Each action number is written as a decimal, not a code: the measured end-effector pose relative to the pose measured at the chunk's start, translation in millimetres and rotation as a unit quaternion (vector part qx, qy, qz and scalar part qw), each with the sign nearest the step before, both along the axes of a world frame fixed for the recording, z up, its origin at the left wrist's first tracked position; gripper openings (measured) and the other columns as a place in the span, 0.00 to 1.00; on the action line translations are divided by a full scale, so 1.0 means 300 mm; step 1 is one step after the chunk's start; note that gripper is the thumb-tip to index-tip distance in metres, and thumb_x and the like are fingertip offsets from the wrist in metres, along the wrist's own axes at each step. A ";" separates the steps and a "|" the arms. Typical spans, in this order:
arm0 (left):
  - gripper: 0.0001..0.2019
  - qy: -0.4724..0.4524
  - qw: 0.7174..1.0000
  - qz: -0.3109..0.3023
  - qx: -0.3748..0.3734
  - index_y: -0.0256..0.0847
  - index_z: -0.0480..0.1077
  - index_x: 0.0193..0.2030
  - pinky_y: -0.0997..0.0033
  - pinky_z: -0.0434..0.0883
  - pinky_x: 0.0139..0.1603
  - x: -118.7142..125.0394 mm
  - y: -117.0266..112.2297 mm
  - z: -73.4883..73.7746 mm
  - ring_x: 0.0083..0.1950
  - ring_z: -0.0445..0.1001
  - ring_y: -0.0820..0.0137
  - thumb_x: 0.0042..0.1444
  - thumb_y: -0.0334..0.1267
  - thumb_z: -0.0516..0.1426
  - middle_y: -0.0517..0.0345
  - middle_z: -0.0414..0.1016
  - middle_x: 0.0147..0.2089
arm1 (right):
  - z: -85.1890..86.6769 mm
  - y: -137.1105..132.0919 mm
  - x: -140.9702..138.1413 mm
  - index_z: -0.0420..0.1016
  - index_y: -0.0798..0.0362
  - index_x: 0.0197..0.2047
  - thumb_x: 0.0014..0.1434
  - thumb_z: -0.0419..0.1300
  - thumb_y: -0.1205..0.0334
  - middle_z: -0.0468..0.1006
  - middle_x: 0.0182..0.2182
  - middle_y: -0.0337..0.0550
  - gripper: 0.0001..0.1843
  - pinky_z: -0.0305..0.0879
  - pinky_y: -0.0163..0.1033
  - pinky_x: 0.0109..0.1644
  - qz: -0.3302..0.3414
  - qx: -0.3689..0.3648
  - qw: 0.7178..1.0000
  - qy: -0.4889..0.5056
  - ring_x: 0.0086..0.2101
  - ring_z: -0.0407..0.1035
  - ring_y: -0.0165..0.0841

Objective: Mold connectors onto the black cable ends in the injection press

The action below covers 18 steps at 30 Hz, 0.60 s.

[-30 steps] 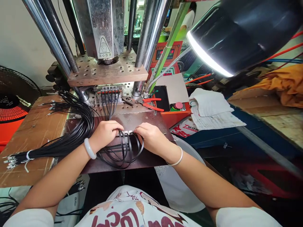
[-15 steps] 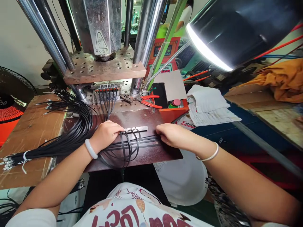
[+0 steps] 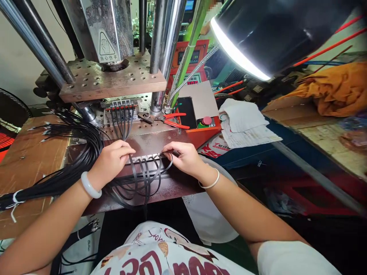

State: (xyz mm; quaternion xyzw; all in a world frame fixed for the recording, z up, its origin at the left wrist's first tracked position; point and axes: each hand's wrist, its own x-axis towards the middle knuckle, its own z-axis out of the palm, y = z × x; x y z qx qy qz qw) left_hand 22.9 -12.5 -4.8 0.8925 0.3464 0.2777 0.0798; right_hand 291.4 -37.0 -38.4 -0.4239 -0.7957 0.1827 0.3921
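A narrow metal strip (image 3: 140,158) with slots lies on the brown work board, and several black cables (image 3: 147,179) run from it in loops toward the board's front edge. My left hand (image 3: 110,162) is closed in a pinch at the strip's left end; its fingertips partly hide what they hold. At the strip's right end, my right hand (image 3: 185,156) pinches the end of a black cable that curves down beneath the fingers. Behind my hands, a metal fixture (image 3: 122,109) under the press holds several more black cables.
The press plate (image 3: 114,82) hangs over the fixture. Red-handled pliers (image 3: 174,120) lie to its right, near a red push button (image 3: 206,121) and a folded white cloth (image 3: 243,122). A thick bundle of black cables (image 3: 91,152) lies left. The lamp (image 3: 241,49) shines from upper right.
My right hand has moved left to the strip's right end with a cable in its fingers. More cable loops now sit along the strip. The whole view has shifted a little.
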 end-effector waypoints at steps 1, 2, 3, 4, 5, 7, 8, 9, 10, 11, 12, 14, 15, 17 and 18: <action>0.11 -0.046 0.999 -0.005 -0.023 0.37 0.78 0.36 0.74 0.74 0.40 -0.002 0.003 -0.009 0.37 0.76 0.71 0.58 0.26 0.54 0.54 0.78 0.37 | -0.007 0.001 -0.006 0.71 0.52 0.33 0.58 0.55 0.71 0.76 0.28 0.40 0.06 0.65 0.35 0.32 0.004 0.011 1.000 -0.013 0.28 0.70 0.31; 0.10 -0.078 0.996 -0.010 -0.042 0.37 0.78 0.34 0.75 0.74 0.39 -0.005 0.006 -0.020 0.36 0.77 0.72 0.58 0.26 0.55 0.55 0.79 0.36 | -0.011 0.001 -0.011 0.71 0.52 0.33 0.58 0.54 0.71 0.76 0.28 0.41 0.07 0.65 0.36 0.33 0.009 0.024 0.999 -0.031 0.28 0.70 0.32; 0.10 -0.096 0.994 -0.013 -0.055 0.37 0.78 0.33 0.76 0.74 0.38 -0.008 0.007 -0.032 0.35 0.78 0.72 0.57 0.26 0.55 0.56 0.80 0.34 | -0.013 0.000 -0.014 0.71 0.52 0.33 0.59 0.54 0.71 0.76 0.28 0.42 0.07 0.65 0.36 0.33 0.014 0.037 0.998 -0.054 0.29 0.69 0.32; 0.09 -0.107 0.992 -0.015 -0.062 0.37 0.78 0.33 0.76 0.74 0.36 -0.010 0.008 -0.044 0.33 0.78 0.72 0.57 0.26 0.56 0.56 0.80 0.33 | -0.014 -0.002 -0.017 0.71 0.52 0.34 0.59 0.53 0.72 0.75 0.28 0.43 0.08 0.65 0.37 0.33 0.018 0.049 0.995 -0.079 0.29 0.69 0.33; 0.09 -0.110 0.992 -0.015 -0.063 0.37 0.79 0.33 0.76 0.74 0.36 -0.013 0.008 -0.054 0.32 0.79 0.71 0.56 0.26 0.56 0.56 0.81 0.33 | -0.014 -0.006 -0.020 0.71 0.52 0.34 0.59 0.52 0.72 0.75 0.28 0.44 0.09 0.65 0.38 0.33 0.020 0.060 0.992 -0.106 0.30 0.68 0.34; 0.09 -0.107 0.992 -0.012 -0.061 0.37 0.79 0.33 0.76 0.74 0.34 -0.015 0.006 -0.067 0.32 0.79 0.71 0.56 0.25 0.57 0.57 0.81 0.32 | -0.017 -0.014 -0.026 0.71 0.52 0.33 0.59 0.51 0.74 0.74 0.28 0.46 0.10 0.64 0.40 0.34 0.021 0.081 0.985 -0.151 0.30 0.67 0.36; 0.09 -0.103 0.993 -0.013 -0.062 0.37 0.79 0.33 0.76 0.74 0.34 -0.014 0.004 -0.069 0.31 0.79 0.71 0.56 0.25 0.57 0.57 0.81 0.31 | -0.020 -0.018 -0.028 0.70 0.52 0.32 0.59 0.50 0.75 0.75 0.29 0.47 0.11 0.64 0.41 0.35 0.022 0.090 0.981 -0.168 0.30 0.66 0.37; 0.09 -0.102 0.993 -0.015 -0.066 0.37 0.79 0.33 0.77 0.74 0.34 -0.012 0.002 -0.069 0.31 0.79 0.71 0.55 0.24 0.57 0.57 0.81 0.31 | -0.024 -0.020 -0.030 0.70 0.52 0.32 0.59 0.50 0.75 0.75 0.29 0.48 0.12 0.64 0.41 0.35 0.022 0.094 0.979 -0.178 0.30 0.66 0.37; 0.09 -0.106 0.992 -0.018 -0.073 0.37 0.78 0.33 0.77 0.74 0.35 -0.010 -0.001 -0.068 0.31 0.79 0.72 0.55 0.24 0.56 0.57 0.81 0.31 | -0.028 -0.022 -0.032 0.70 0.52 0.32 0.59 0.49 0.75 0.75 0.30 0.48 0.12 0.64 0.42 0.35 0.022 0.094 0.979 -0.178 0.31 0.66 0.38; 0.10 -0.112 0.990 -0.020 -0.082 0.37 0.78 0.32 0.77 0.74 0.35 -0.007 -0.004 -0.066 0.31 0.79 0.72 0.55 0.23 0.56 0.58 0.80 0.31 | -0.033 -0.023 -0.033 0.70 0.52 0.33 0.59 0.49 0.75 0.75 0.30 0.48 0.12 0.64 0.42 0.35 0.025 0.089 0.981 -0.169 0.31 0.66 0.38; 0.09 -0.120 0.988 -0.022 -0.090 0.37 0.78 0.32 0.78 0.74 0.35 -0.004 -0.006 -0.065 0.31 0.79 0.72 0.55 0.23 0.56 0.58 0.80 0.31 | -0.038 -0.023 -0.033 0.70 0.52 0.34 0.60 0.49 0.74 0.75 0.31 0.48 0.12 0.64 0.42 0.35 0.029 0.078 0.985 -0.151 0.31 0.66 0.37; 0.10 -0.127 0.988 -0.023 -0.086 0.37 0.77 0.32 0.78 0.74 0.35 -0.001 -0.012 -0.066 0.31 0.78 0.73 0.55 0.23 0.56 0.58 0.80 0.31 | -0.046 -0.020 -0.033 0.70 0.51 0.37 0.60 0.50 0.72 0.74 0.31 0.47 0.10 0.64 0.42 0.37 0.030 0.061 0.992 -0.111 0.33 0.66 0.38; 0.10 -0.121 0.989 -0.026 -0.075 0.37 0.77 0.32 0.78 0.74 0.35 -0.001 -0.014 -0.068 0.32 0.78 0.73 0.55 0.23 0.55 0.58 0.80 0.31 | -0.049 -0.017 -0.032 0.70 0.51 0.38 0.60 0.51 0.71 0.74 0.32 0.47 0.09 0.64 0.44 0.39 0.027 0.057 0.993 -0.096 0.35 0.66 0.39; 0.12 -0.092 0.994 -0.038 -0.041 0.38 0.76 0.34 0.78 0.73 0.35 -0.002 -0.022 -0.073 0.32 0.78 0.73 0.56 0.22 0.53 0.58 0.80 0.32 | -0.054 -0.012 -0.031 0.69 0.52 0.41 0.59 0.53 0.67 0.74 0.35 0.48 0.07 0.64 0.48 0.44 0.026 0.050 0.995 -0.082 0.39 0.66 0.41; 0.12 -0.076 0.996 -0.043 -0.018 0.37 0.76 0.34 0.77 0.73 0.35 -0.003 -0.027 -0.075 0.33 0.78 0.73 0.56 0.22 0.52 0.58 0.79 0.32 | -0.057 -0.010 -0.030 0.68 0.52 0.44 0.58 0.55 0.65 0.74 0.37 0.49 0.09 0.63 0.50 0.46 0.031 0.042 0.995 -0.080 0.41 0.66 0.43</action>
